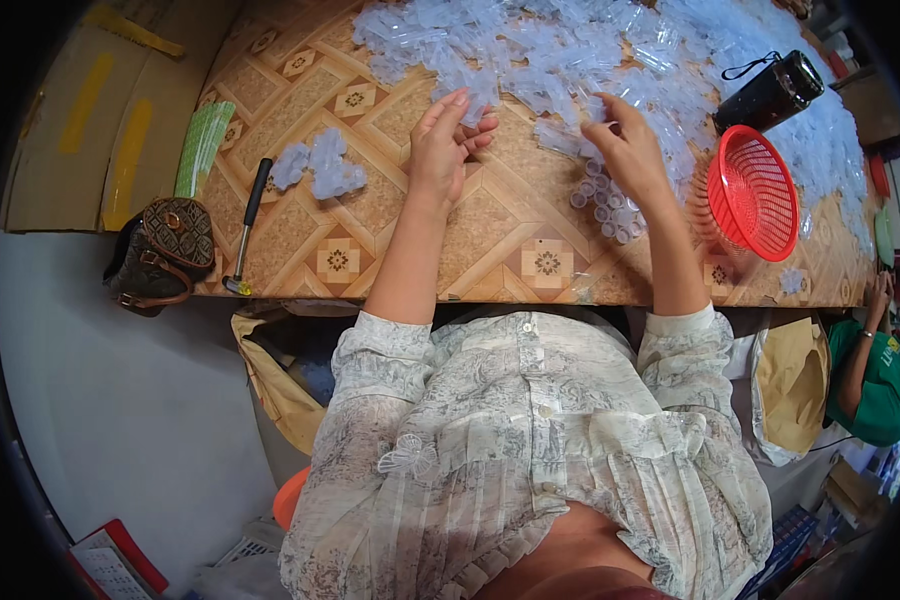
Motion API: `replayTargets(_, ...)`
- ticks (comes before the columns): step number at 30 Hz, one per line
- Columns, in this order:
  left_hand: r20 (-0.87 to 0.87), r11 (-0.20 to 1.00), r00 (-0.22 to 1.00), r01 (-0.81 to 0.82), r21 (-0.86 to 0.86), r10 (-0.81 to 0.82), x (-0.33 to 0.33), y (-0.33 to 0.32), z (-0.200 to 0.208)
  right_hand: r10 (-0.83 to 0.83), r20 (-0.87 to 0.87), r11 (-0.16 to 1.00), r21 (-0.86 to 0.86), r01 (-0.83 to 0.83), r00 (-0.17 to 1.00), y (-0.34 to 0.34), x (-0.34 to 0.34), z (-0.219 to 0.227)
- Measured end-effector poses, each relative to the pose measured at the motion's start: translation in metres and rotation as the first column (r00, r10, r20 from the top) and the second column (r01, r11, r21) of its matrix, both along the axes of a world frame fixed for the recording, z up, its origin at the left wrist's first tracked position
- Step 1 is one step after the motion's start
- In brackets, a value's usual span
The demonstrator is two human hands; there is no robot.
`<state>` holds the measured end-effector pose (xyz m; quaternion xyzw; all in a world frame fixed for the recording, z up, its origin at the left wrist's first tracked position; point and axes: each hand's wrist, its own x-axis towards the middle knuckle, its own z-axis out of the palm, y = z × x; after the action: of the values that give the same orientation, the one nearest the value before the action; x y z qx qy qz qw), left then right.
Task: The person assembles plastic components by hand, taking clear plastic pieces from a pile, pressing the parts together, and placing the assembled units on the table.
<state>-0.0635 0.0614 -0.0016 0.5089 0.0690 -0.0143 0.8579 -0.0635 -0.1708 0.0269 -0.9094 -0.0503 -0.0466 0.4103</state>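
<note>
My left hand (pixel 452 145) is raised over the table, its fingers curled round a small translucent plastic piece (pixel 478 112) that shows at the fingertips. To the right, my right hand (pixel 625 150) has thumb and index finger bent toward each other; whatever lies between them blends into the clear parts behind. A wide heap of pale, see-through plastic parts (pixel 530 45) covers the far side of the table. Beneath my right hand lies a cluster of small clear round tubes or caps (pixel 610 212). Some loose clear pieces (pixel 335 175) form a small pile left of my left hand.
A red mesh basket (pixel 755 195) and a black bottle (pixel 770 92) stand at the right. On the left lie a hammer (pixel 250 215), a green-striped sheet (pixel 205 145) and a brown patterned bag (pixel 165 250), near cardboard (pixel 120 90). A person in green (pixel 875 380) sits at far right.
</note>
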Motion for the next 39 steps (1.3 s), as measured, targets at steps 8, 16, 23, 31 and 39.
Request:
replayTargets(8,0.012,0.964,0.995,0.098,-0.247,-0.098,0.004,0.001,-0.008,0.135,0.386,0.925,-0.379,0.024,0.913,-0.003,0.046,0.009)
replayTargets(16,0.049,0.972,0.992,0.127,-0.197,-0.119,0.001,-0.004,-0.005,0.431,0.274,0.687,-0.717,-0.116,0.860,0.053,0.089,-0.019)
replayTargets(23,0.128,0.972,0.982,0.161,-0.173,-0.140,-0.003,-0.009,0.003,0.183,0.312,0.978,0.038,-0.205,0.932,0.033,0.100,-0.008)
replayTargets(31,0.256,0.963,0.952,0.213,-0.165,-0.167,-0.005,-0.015,0.003,0.319,-0.037,0.736,0.639,-0.223,0.947,0.063,0.017,-0.002)
replayTargets(39,0.282,0.987,0.952,0.142,-0.072,-0.116,-0.004,-0.014,-0.002,0.094,0.077,0.777,0.617,-0.122,0.993,0.074,-0.002,-0.001)
